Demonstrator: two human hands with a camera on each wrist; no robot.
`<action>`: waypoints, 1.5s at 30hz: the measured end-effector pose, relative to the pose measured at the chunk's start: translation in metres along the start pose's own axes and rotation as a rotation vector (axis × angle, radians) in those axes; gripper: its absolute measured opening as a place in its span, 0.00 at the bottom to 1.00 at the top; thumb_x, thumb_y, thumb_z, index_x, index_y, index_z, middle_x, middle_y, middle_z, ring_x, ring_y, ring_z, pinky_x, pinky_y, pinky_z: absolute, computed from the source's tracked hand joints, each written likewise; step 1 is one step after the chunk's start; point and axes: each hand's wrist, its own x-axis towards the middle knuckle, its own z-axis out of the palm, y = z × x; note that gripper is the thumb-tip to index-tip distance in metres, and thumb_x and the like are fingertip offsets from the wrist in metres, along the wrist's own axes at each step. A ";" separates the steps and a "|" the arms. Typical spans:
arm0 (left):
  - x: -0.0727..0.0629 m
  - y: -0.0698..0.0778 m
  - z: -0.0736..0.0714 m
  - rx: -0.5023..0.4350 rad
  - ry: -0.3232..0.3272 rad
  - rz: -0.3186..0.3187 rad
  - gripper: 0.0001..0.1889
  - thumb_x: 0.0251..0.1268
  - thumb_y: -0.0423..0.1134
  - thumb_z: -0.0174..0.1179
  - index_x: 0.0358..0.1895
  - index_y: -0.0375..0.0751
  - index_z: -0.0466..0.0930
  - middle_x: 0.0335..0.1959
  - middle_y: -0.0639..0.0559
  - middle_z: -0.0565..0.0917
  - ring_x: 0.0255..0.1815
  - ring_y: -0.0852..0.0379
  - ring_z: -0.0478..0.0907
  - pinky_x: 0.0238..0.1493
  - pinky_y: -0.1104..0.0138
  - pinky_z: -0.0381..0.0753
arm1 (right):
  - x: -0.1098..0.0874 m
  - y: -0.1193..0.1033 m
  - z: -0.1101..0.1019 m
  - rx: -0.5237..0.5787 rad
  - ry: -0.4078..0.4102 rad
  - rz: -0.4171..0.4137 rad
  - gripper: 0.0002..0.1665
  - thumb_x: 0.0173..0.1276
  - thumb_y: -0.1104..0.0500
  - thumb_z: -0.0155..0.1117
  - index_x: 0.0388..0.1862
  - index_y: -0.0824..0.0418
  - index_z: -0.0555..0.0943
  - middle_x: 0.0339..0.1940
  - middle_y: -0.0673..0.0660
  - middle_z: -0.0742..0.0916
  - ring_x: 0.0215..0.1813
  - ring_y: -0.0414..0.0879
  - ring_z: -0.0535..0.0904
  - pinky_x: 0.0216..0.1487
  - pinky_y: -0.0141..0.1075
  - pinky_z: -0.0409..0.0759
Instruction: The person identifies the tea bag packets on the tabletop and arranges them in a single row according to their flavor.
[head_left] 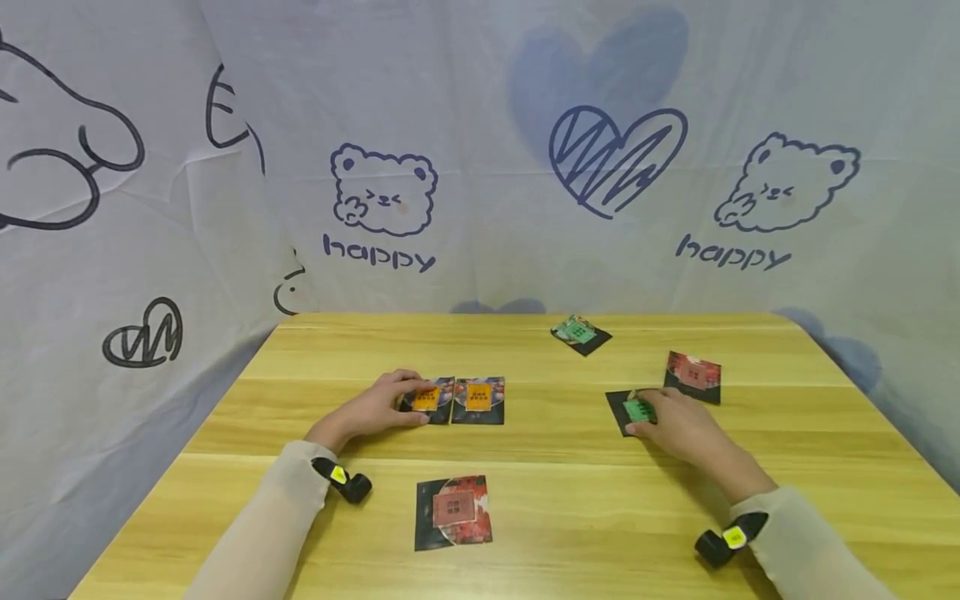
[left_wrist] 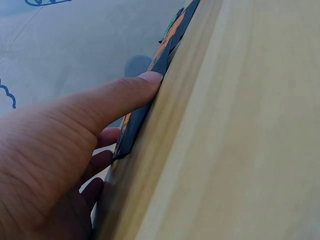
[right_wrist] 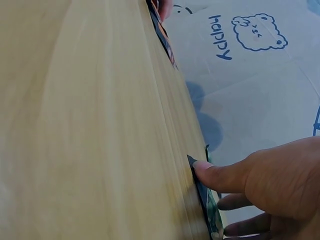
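Worktop (head_left: 570, 483), wooden. Left hand (head_left: 378, 408): grip pinching an orange-labelled card (head_left: 429, 402), I judge to align it beside its twin (head_left: 478, 400), left of centre. Right hand (head_left: 678, 421): grip clamped on a green-labelled card (head_left: 630, 411), right of centre, probably for steadiness.

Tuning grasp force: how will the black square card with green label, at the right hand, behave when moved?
The card shows a thin edge: probably light and bendable. Its flat shape on the yellow wood-grain table suggests sliding, not tipping, if pushed.
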 end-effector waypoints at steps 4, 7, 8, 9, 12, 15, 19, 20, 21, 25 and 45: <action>0.000 -0.001 0.001 -0.001 0.001 0.001 0.33 0.64 0.57 0.63 0.71 0.51 0.70 0.71 0.42 0.63 0.71 0.38 0.56 0.66 0.41 0.60 | -0.001 -0.002 0.001 0.019 0.005 -0.015 0.37 0.68 0.44 0.65 0.65 0.70 0.73 0.62 0.77 0.74 0.59 0.73 0.72 0.55 0.63 0.70; -0.001 -0.001 0.001 0.000 0.003 0.000 0.33 0.64 0.57 0.63 0.71 0.52 0.70 0.71 0.42 0.63 0.71 0.38 0.56 0.66 0.41 0.60 | -0.001 -0.003 0.001 0.024 0.010 -0.021 0.36 0.69 0.43 0.63 0.63 0.70 0.74 0.61 0.75 0.75 0.57 0.72 0.73 0.53 0.62 0.72; -0.001 -0.001 0.001 0.001 0.003 0.000 0.33 0.64 0.57 0.63 0.71 0.52 0.70 0.71 0.42 0.63 0.71 0.38 0.56 0.66 0.41 0.60 | -0.001 -0.004 0.002 0.027 0.014 -0.020 0.36 0.69 0.43 0.63 0.62 0.70 0.74 0.60 0.75 0.75 0.57 0.71 0.74 0.53 0.62 0.73; -0.001 -0.001 0.001 0.001 0.003 0.001 0.33 0.64 0.57 0.63 0.71 0.52 0.70 0.71 0.42 0.63 0.71 0.38 0.56 0.66 0.41 0.60 | -0.001 -0.004 0.002 0.028 0.015 -0.016 0.35 0.69 0.42 0.63 0.62 0.70 0.75 0.60 0.74 0.76 0.56 0.71 0.74 0.52 0.61 0.73; 0.000 -0.001 0.001 -0.001 0.004 0.002 0.33 0.64 0.57 0.63 0.71 0.52 0.70 0.71 0.42 0.63 0.71 0.38 0.56 0.65 0.41 0.60 | 0.000 -0.005 0.003 0.035 0.018 -0.006 0.34 0.69 0.43 0.64 0.60 0.69 0.75 0.60 0.74 0.75 0.55 0.70 0.75 0.51 0.61 0.73; 0.000 -0.001 0.001 -0.001 0.004 0.003 0.33 0.64 0.57 0.63 0.71 0.51 0.70 0.71 0.42 0.63 0.71 0.38 0.56 0.65 0.41 0.61 | 0.001 -0.006 0.005 0.041 0.018 0.000 0.34 0.68 0.44 0.65 0.61 0.68 0.75 0.60 0.74 0.74 0.55 0.71 0.75 0.51 0.62 0.73; 0.000 -0.001 0.001 0.003 0.002 0.001 0.33 0.64 0.57 0.63 0.71 0.51 0.70 0.70 0.42 0.63 0.71 0.38 0.56 0.65 0.41 0.61 | 0.001 -0.006 0.006 0.016 0.025 -0.022 0.35 0.68 0.45 0.66 0.62 0.69 0.75 0.62 0.76 0.74 0.59 0.73 0.72 0.57 0.63 0.69; 0.000 -0.001 0.001 0.005 0.002 0.001 0.33 0.64 0.57 0.63 0.71 0.51 0.70 0.70 0.42 0.63 0.71 0.38 0.56 0.65 0.41 0.61 | 0.001 -0.006 0.006 0.008 0.030 -0.031 0.34 0.68 0.46 0.66 0.63 0.69 0.75 0.62 0.76 0.75 0.60 0.73 0.71 0.58 0.63 0.68; 0.000 -0.001 0.002 0.007 0.002 0.001 0.33 0.64 0.57 0.63 0.71 0.51 0.70 0.70 0.42 0.63 0.71 0.38 0.56 0.65 0.41 0.61 | 0.001 -0.006 0.006 0.001 0.035 -0.040 0.34 0.68 0.46 0.66 0.63 0.69 0.75 0.62 0.75 0.75 0.61 0.74 0.70 0.59 0.64 0.67; 0.000 -0.001 0.002 0.006 0.002 0.002 0.33 0.64 0.57 0.63 0.71 0.51 0.70 0.70 0.42 0.63 0.71 0.39 0.56 0.65 0.41 0.61 | 0.001 -0.006 0.007 -0.011 0.052 -0.076 0.32 0.67 0.47 0.67 0.62 0.67 0.77 0.59 0.71 0.79 0.60 0.71 0.72 0.59 0.62 0.68; -0.001 0.005 0.000 0.008 0.007 0.006 0.33 0.65 0.55 0.63 0.71 0.50 0.70 0.70 0.42 0.63 0.71 0.38 0.56 0.65 0.40 0.60 | 0.015 -0.026 0.011 0.094 -0.010 -0.128 0.29 0.69 0.43 0.63 0.60 0.60 0.76 0.59 0.66 0.75 0.52 0.61 0.78 0.52 0.57 0.75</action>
